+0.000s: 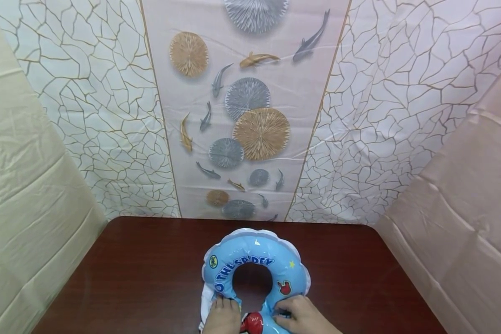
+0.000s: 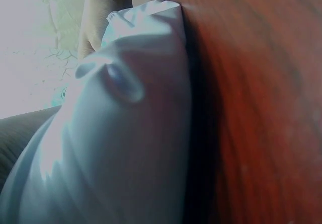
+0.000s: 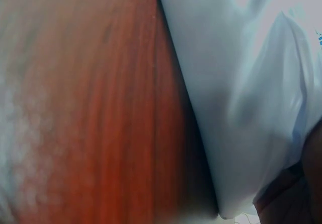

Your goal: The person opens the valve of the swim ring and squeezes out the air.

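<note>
An inflated light blue swim ring [image 1: 250,246] with blue lettering, a pale scalloped rim and a red bulge [image 1: 253,321] lies on the table, its lower part cut off by the head view's edge. On its left side rests my left hand [image 1: 223,317], fingers laid fairly straight over the vinyl. My right hand [image 1: 301,315] grips the right side, index finger and thumb bent at the plastic. The left wrist view shows the ring's whitish side [image 2: 141,148] close up. Whitish vinyl [image 3: 241,98] also fills much of the right wrist view.
The dark red-brown wooden table [image 1: 142,273] extends to both sides of the ring. Behind it hangs a patterned cloth [image 1: 250,185] with fish and round motifs. Plain beige cloth walls close off the left [image 1: 25,185] and right [image 1: 455,195].
</note>
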A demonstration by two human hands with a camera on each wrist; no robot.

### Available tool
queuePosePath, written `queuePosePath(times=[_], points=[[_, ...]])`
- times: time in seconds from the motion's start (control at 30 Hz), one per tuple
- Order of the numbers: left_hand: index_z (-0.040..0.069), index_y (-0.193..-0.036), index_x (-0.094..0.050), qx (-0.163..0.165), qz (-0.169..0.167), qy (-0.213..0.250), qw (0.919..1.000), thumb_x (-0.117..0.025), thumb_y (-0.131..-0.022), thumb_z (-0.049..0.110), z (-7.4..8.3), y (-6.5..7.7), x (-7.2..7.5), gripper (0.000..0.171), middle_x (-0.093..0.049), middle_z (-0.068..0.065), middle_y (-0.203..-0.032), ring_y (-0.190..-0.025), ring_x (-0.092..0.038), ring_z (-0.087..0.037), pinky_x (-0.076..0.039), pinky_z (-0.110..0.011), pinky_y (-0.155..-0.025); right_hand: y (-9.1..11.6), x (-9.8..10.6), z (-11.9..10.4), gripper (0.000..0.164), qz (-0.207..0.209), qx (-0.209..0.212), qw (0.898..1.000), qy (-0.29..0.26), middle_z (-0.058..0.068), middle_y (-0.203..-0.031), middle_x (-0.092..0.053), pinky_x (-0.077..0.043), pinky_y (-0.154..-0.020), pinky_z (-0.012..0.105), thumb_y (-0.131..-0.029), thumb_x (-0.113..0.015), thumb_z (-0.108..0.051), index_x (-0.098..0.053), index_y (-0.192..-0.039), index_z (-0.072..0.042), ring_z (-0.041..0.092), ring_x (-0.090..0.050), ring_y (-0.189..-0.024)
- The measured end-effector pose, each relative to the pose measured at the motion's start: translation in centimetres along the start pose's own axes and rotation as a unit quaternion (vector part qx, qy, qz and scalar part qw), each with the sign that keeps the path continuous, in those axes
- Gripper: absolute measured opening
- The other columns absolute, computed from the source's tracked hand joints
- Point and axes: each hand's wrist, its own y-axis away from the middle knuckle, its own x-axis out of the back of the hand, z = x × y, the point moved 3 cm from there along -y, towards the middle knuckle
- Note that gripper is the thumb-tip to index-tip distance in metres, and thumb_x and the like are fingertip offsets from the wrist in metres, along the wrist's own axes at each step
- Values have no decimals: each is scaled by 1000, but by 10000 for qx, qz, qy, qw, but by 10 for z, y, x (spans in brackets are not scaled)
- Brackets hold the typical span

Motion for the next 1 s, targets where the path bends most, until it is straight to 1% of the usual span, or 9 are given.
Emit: queuePosePath(times=[0.07,0.13,0.23,0.3,0.4,0.57,0.8,0.93,1.0], points=[[-7,-89,-62,20,-84,25,10000,-66,-84,9,0,0,-1,17,-63,-24,-86,-87,-64,-43,-56,-50,-76,0,0,0,11,31,68,10000,20,-19,-71,-60,-47,-62,21,-95,-69,-27,-74,-86,-24,-2,-53,-64],[-7,-89,-62,33,-29,-5,10000,-67,-83,9,0,1,-1,17,-63,-24,-86,-87,-64,-43,-56,-49,-76,0,-1,0,11,51,123,9999,49,-19,-70,-59,-47,-61,21,-95,-69,-26,-74,-85,-24,-3,-53,-63],[-6,-87,-62,19,264,-132,9996,-67,-80,9,1,2,-1,17,-63,-22,-85,-86,-65,-42,-56,-48,-75,0,-2,1,11,34,85,10000,10,-19,-70,-59,-47,-61,21,-95,-69,-26,-74,-84,-25,-3,-53,-63],[-5,-85,-62,-3,517,-223,9984,-67,-78,9,2,2,-1,17,-62,-22,-83,-84,-65,-41,-56,-48,-74,0,-2,1,12,22,61,10000,-27,-19,-70,-59,-47,-61,21,-95,-69,-26,-73,-84,-25,-2,-53,-63],[-5,-85,-62,-34,616,-239,9978,-67,-78,9,2,2,1,17,-62,-22,-83,-84,-65,-41,-56,-48,-74,0,-1,1,12,14,40,10000,-81,-18,-70,-59,-47,-61,22,-95,-69,-26,-73,-84,-24,-2,-53,-63],[-7,-86,-62,-34,356,-143,9993,-68,-80,9,1,1,2,18,-63,-23,-85,-86,-65,-43,-56,-49,-74,-1,-1,0,11,27,105,9999,-63,-18,-71,-59,-46,-61,22,-95,-69,-26,-73,-85,-24,-2,-53,-64],[-8,-88,-62,-40,128,-46,9999,-68,-82,9,1,0,4,19,-63,-24,-87,-87,-65,-44,-56,-49,-74,-1,-1,1,13,83,254,9996,58,-19,-69,-58,-47,-61,21,-95,-69,-27,-71,-83,-25,-3,-52,-62],[-9,-93,-62,40,-240,114,9996,-66,-84,8,1,-1,6,20,-62,-26,-92,-92,-64,-46,-55,-51,-78,-1,-1,2,12,66,207,9998,-33,-19,-70,-59,-47,-61,21,-95,-69,-26,-73,-84,-25,-2,-53,-63],[-10,-94,-62,73,-346,154,9993,-65,-85,8,1,-1,7,20,-62,-27,-93,-94,-64,-46,-55,-52,-79,-1,-1,1,12,58,208,9998,-47,-18,-70,-60,-47,-62,22,-95,-69,-26,-73,-85,-25,-2,-54,-63]])
